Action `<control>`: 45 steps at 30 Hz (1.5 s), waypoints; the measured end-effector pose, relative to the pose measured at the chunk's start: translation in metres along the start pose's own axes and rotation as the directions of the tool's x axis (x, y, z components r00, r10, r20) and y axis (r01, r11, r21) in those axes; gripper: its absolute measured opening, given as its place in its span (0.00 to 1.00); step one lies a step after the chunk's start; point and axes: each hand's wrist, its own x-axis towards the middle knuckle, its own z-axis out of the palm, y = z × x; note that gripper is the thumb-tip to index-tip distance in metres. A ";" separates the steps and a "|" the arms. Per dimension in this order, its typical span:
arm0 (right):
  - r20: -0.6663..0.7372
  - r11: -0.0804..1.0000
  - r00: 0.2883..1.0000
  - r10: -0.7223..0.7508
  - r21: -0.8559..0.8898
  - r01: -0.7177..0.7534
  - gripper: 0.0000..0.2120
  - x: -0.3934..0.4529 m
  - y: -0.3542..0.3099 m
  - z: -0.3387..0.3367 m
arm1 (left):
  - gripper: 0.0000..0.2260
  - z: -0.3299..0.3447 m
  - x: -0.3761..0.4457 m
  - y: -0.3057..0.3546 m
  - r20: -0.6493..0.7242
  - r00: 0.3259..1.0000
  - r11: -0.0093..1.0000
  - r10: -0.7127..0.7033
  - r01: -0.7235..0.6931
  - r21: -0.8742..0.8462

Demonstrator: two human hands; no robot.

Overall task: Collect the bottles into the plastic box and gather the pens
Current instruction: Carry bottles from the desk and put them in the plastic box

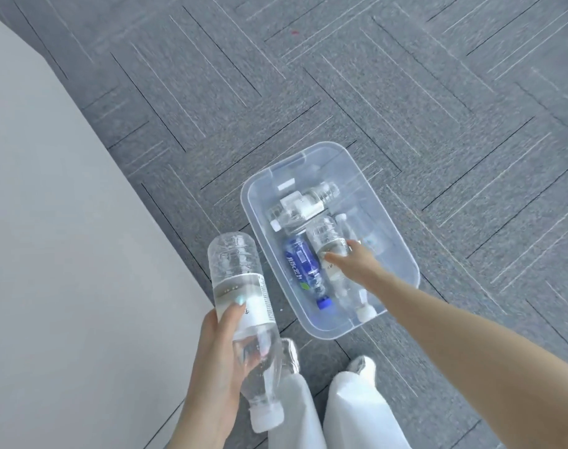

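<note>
A clear plastic box (411,256) stands on the carpet and holds several bottles lying flat. Among them are a blue-labelled bottle (303,267) and a clear one with a white label (300,205). My right hand (355,265) reaches into the box, thumb and fingers round a clear bottle (324,236) that lies among the others. My left hand (216,348) grips a large clear bottle (240,286) by its lower half, left of the box and above the floor, with its white cap pointing towards me. No pens are in view.
A light grey tabletop (49,238) fills the left side, its edge close to my left hand. Grey patterned carpet (405,92) spreads around the box. My legs in white trousers (350,413) are just below the box.
</note>
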 end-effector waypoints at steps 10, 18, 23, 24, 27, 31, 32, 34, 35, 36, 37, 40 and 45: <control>-0.036 0.977 0.999 0.006 0.213 0.002 0.27 -0.015 0.018 -0.001 | 0.12 0.031 0.038 0.003 0.024 1.000 0.993 -0.018 0.015 0.120; -0.172 0.929 0.985 0.001 0.364 0.063 0.19 -0.057 0.037 -0.048 | 0.23 0.131 0.066 -0.007 0.038 0.999 0.897 0.030 -0.043 0.439; -0.227 0.925 0.974 -0.009 0.367 0.094 0.17 -0.061 0.052 -0.064 | 0.37 0.154 0.089 -0.022 -0.052 0.998 0.822 0.039 -0.002 0.569; -0.231 0.929 0.973 -0.013 0.358 0.098 0.17 -0.060 0.055 -0.065 | 0.37 0.153 0.092 -0.025 -0.046 0.998 0.797 0.043 -0.007 0.604; -0.242 0.948 0.969 -0.038 0.297 0.112 0.18 -0.060 0.056 -0.067 | 0.36 0.146 0.091 -0.029 -0.013 0.997 0.730 0.074 -0.045 0.682; -0.219 0.990 0.967 -0.134 0.012 0.140 0.21 -0.068 0.046 -0.071 | 0.34 0.137 0.080 -0.018 0.017 0.995 0.615 0.101 -0.076 0.785; -0.197 0.982 0.965 -0.172 -0.111 0.152 0.22 -0.072 0.041 -0.073 | 0.33 0.136 0.075 -0.013 0.072 0.988 0.522 0.138 -0.134 0.843; -0.149 0.931 0.964 -0.222 -0.326 0.164 0.23 -0.081 0.029 -0.082 | 0.28 0.136 0.063 0.002 0.214 0.956 0.313 0.200 -0.269 0.911; -0.132 0.907 0.964 -0.230 -0.388 0.163 0.24 -0.086 0.022 -0.088 | 0.26 0.138 0.056 0.011 0.268 0.941 0.247 0.206 -0.315 0.916; -0.120 0.891 0.965 -0.233 -0.423 0.163 0.25 -0.092 0.014 -0.095 | 0.23 0.140 0.049 0.021 0.301 0.933 0.223 0.199 -0.342 0.913; -0.116 0.880 0.964 -0.240 -0.445 0.166 0.25 -0.100 0.006 -0.103 | 0.21 0.143 0.040 0.032 0.318 0.928 0.228 0.192 -0.357 0.906; -0.121 0.854 0.953 -0.277 -0.486 0.186 0.24 -0.127 -0.022 -0.131 | 0.17 0.152 0.010 0.070 0.336 0.916 0.277 0.218 -0.388 0.879; -0.103 0.781 0.925 -0.366 -0.575 0.245 0.25 -0.192 -0.073 -0.182 | 0.18 0.162 -0.056 0.140 0.395 0.870 0.264 0.295 -0.471 0.841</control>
